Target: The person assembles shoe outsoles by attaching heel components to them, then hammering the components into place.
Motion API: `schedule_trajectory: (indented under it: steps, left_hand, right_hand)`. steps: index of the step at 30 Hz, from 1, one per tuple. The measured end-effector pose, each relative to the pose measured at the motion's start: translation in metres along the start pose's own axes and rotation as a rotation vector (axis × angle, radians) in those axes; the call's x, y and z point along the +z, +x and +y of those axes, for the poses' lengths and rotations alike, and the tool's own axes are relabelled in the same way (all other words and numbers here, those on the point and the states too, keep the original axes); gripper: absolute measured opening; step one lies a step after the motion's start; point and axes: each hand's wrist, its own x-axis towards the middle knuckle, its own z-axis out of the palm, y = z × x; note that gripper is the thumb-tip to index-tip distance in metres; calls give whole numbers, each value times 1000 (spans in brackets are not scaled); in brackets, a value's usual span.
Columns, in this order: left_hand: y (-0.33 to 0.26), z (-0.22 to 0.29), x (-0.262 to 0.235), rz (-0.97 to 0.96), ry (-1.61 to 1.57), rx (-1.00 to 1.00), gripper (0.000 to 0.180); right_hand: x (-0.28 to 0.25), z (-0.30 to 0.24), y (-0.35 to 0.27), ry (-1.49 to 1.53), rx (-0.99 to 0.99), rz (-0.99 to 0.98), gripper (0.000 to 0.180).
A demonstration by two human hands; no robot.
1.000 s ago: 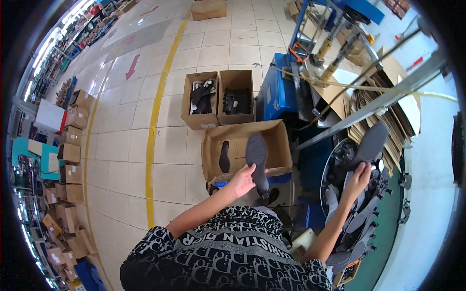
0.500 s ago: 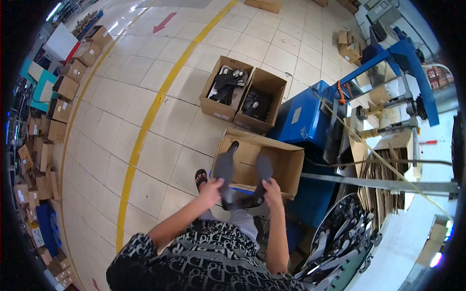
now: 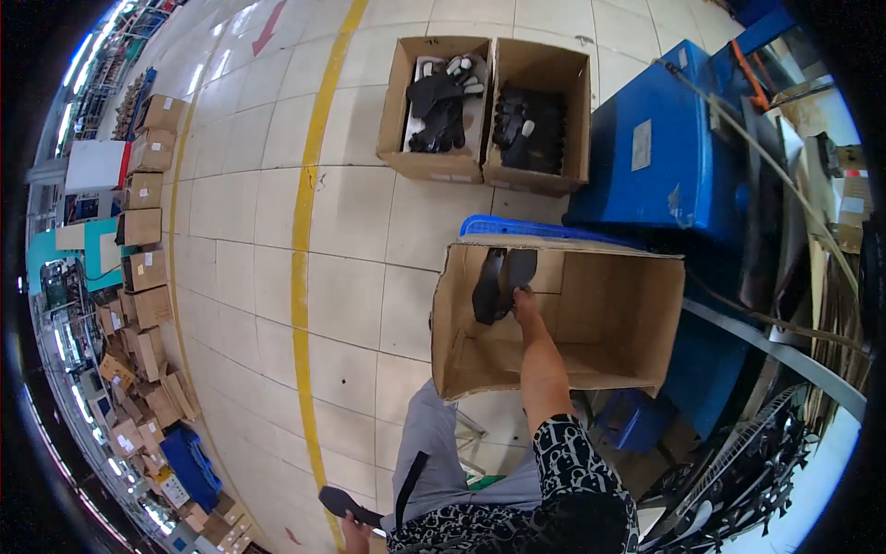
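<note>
An open cardboard box (image 3: 637, 305) stands in front of me on a blue crate (image 3: 517, 228). My right hand (image 3: 526, 300) reaches down into it and grips two dark shoe soles (image 3: 498, 280), held upright against the box's far left wall. My left hand (image 3: 355, 533) hangs low at the bottom edge of the view beside my grey trouser leg, closed on another dark sole (image 3: 337, 501). My patterned black-and-white sleeve covers the right upper arm.
Two cardboard boxes (image 3: 434, 162) (image 3: 540, 175) with black parts stand side by side on the tiled floor beyond. A blue machine (image 3: 664, 157) is at the right, a rack of black soles (image 3: 738, 480) at the lower right. A yellow floor line (image 3: 309, 231) runs past stacked cartons (image 3: 148, 222) at the left.
Both hands were above the box, each with a sole. The right hand has now gone down into the box with two soles; the left hand has dropped back to my side.
</note>
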Motion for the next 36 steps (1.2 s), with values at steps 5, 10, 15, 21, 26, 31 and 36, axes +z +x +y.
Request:
schedule_trajectory:
  steps: [5,10,15,21,26,31,36]
  left_hand:
    - [-3,0,-23,67,101,17,37]
    - [4,2,57,-294,319,49,35]
    - [-2,39,66,-343,95,-9,33]
    - [-7,37,77,-371,116,-41,37]
    - [1,35,89,-404,194,-70,35]
    - [-9,40,96,-361,212,-54,32]
    - [-29,56,113,-234,369,195,24]
  right_hand:
    - [43,56,-23,-188,-76,62,46]
    - [-34,38,26,-313,-498,-8,49]
    - [-16,6,-24,-1017,-106,9,53]
    - [-30,-45,-53,-1912,-529,-186,49]
    - [12,-40,-35,-2549,-869,-410,26]
    - [53,-32,-38,-2366,-1287,-409,28]
    - [57,-26,-58,-2027,-1368,-249,32]
